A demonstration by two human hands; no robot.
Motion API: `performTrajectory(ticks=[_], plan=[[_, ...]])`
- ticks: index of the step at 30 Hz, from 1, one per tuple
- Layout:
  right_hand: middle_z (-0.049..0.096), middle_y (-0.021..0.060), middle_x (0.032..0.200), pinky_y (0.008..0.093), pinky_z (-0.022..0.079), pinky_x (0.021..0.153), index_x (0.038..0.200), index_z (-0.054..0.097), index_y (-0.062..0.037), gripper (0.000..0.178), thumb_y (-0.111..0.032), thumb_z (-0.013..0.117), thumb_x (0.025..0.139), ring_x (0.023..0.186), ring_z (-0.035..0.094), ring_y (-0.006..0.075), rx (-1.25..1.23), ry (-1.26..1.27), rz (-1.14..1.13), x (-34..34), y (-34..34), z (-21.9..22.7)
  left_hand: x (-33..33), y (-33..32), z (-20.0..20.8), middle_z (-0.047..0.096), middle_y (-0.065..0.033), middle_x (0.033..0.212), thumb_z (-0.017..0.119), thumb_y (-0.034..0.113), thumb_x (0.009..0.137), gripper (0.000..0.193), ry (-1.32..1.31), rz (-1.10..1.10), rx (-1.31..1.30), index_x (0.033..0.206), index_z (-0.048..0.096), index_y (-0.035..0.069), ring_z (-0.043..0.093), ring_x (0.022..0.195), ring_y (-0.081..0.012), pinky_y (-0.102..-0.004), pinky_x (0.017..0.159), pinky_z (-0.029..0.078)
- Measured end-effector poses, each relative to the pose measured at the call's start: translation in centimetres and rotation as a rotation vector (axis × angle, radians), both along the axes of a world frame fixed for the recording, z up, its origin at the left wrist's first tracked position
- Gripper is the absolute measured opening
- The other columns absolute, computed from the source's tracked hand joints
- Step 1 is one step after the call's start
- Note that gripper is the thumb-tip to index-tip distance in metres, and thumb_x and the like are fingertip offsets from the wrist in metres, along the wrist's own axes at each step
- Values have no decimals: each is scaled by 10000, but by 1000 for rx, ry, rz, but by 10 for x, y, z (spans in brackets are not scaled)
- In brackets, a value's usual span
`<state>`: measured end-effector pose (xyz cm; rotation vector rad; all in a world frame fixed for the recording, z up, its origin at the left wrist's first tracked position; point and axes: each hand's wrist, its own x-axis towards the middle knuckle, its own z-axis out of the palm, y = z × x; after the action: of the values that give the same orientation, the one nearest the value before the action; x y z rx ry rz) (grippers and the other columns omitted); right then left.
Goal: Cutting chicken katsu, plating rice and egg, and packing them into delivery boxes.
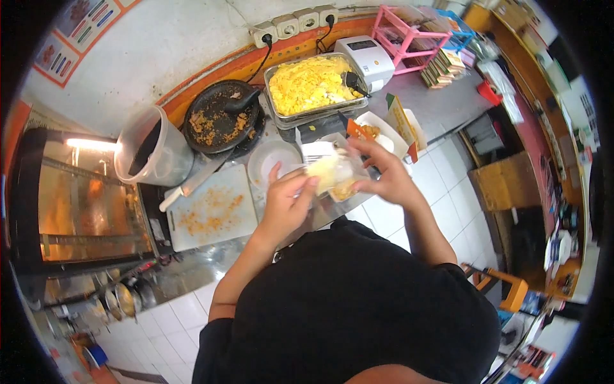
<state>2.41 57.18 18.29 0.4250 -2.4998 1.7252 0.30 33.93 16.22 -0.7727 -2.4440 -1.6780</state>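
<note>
A clear plastic bag with something pale yellow in or behind it is between my hands over the counter. My left hand pinches the bag's near left side between thumb and fingers. Around its right side curve the thumb and fingers of my right hand. What the bag contains is blurred. Just beyond my right hand stands an open paper food box with white rice and a browned piece of food. A shallow translucent bowl sits beyond my left hand.
A cutting board with crumbs and a knife lie left. Behind are a stone mortar with a pestle, a plastic bucket, and a tray of yellow scrambled egg. A lit glass cabinet stands far left.
</note>
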Motion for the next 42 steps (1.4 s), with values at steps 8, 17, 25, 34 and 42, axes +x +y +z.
performTrajectory(ticks=[8, 17, 25, 34, 42], plan=[[653, 31, 908, 204, 465, 632, 1108, 563, -34, 260, -75, 603, 854, 713, 594, 93, -150, -98, -221, -61, 106, -38, -17, 68, -12, 660, -129, 993, 419, 314, 968, 413, -292, 222, 547, 1030, 646, -26, 606, 942, -218, -384, 988, 330], [602, 192, 998, 389, 470, 786, 1232, 487, -18, 501, -88, 617, 753, 885, 579, 340, 628, -48, -105, -114, 183, -128, -9, 80, -5, 620, -183, 1099, 95, 533, 958, 783, -411, 174, 737, 1139, 562, -69, 596, 1021, -256, -377, 975, 370], [516, 274, 1209, 428, 400, 938, 1231, 497, -11, 534, -381, 559, 851, 1096, 522, 391, 711, -193, -89, -166, 176, -193, 2, 83, 8, 616, -186, 1105, 38, 579, 932, 852, -367, 167, 748, 1171, 542, -65, 590, 1034, -259, -372, 981, 369], [620, 272, 989, 403, 439, 875, 1114, 568, 53, 549, -440, 489, 887, 1011, 578, 385, 667, -386, -196, -142, 177, -190, 23, 25, -24, 643, -181, 995, 339, 359, 967, 490, -247, 611, -448, 1000, 641, -26, 614, 929, -262, -391, 783, 447], [520, 197, 1249, 323, 342, 984, 1245, 478, 75, 658, -494, 446, 916, 1179, 471, 268, -3, -706, -368, -73, 151, -198, 4, 83, -202, 523, -120, 1249, 345, 375, 975, 480, -743, 116, 863, 1332, 398, 59, 505, 1127, -206, -343, 979, 390]])
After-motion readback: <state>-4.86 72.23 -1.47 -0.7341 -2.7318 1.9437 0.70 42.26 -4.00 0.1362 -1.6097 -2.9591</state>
